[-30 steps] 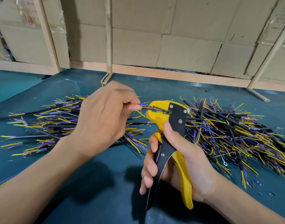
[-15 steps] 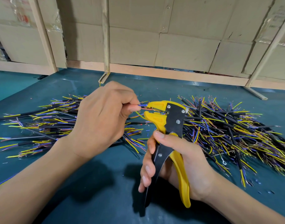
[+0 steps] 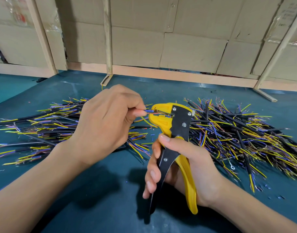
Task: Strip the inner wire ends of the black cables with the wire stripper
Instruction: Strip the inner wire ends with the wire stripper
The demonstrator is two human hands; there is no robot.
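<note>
My left hand pinches thin inner wires, blue and red, between thumb and forefinger; their tips reach into the jaws of the wire stripper. A yellow wire curls down below them. My right hand grips the yellow and black handles of the stripper, which stands upright with its yellow jaws pointing left. The cable's black sheath is hidden inside my left fist.
A heap of black cables with yellow, blue and purple ends lies on the left of the teal table. A bigger heap spreads on the right. Small insulation scraps dot the mat. Cardboard and wooden slats wall the back.
Both hands have stayed almost still; the wire ends remain at the stripper's jaws. The handles look slightly more spread than one second ago.
</note>
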